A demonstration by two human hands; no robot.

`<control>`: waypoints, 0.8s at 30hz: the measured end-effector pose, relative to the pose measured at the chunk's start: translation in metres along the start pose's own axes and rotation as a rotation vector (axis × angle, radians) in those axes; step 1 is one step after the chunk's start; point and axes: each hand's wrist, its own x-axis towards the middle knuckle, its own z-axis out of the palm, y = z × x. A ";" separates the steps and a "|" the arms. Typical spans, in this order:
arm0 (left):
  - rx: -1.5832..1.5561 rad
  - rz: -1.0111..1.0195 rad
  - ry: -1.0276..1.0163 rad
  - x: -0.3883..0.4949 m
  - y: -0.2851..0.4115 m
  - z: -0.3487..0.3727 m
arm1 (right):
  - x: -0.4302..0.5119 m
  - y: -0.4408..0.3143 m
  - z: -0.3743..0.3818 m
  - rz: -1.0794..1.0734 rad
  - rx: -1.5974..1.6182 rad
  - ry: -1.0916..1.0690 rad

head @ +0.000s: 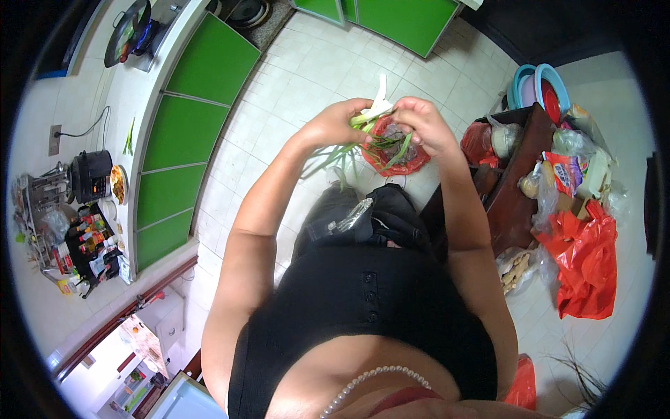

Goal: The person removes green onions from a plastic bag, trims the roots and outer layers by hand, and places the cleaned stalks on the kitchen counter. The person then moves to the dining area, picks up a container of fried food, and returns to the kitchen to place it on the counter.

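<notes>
My left hand (335, 123) grips a bunch of scallions (372, 116). Their white stalk ends point up and away from me, and long green leaves trail below the hand on the left. At the white ends, the curled fingers of my right hand (426, 125) pinch part of the bunch; exactly which piece is hidden by the fingers. A waste bin lined with a red plastic bag (369, 160) stands on the floor beneath both hands. Inside it lies greyish crumpled refuse (398, 139), partly covered by green leaves.
Left, a white counter (149, 112) over green cabinets bears a wok (125, 39) above a lit burner, a loose scallion (129, 137), a plate of food (118, 184) and a black cooker (91, 175). Right, a dark wooden cabinet (515, 209) stands beside bags and a red plastic bag (583, 262).
</notes>
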 end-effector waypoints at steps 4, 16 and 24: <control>0.041 -0.036 -0.078 -0.003 -0.012 -0.006 | -0.011 -0.019 -0.025 -0.057 0.344 0.000; -0.424 -0.093 -0.090 -0.014 -0.046 0.003 | -0.043 -0.013 -0.073 -0.158 -0.090 0.407; -0.825 -0.031 0.061 0.000 -0.046 0.002 | -0.005 0.117 -0.093 0.142 -0.750 0.455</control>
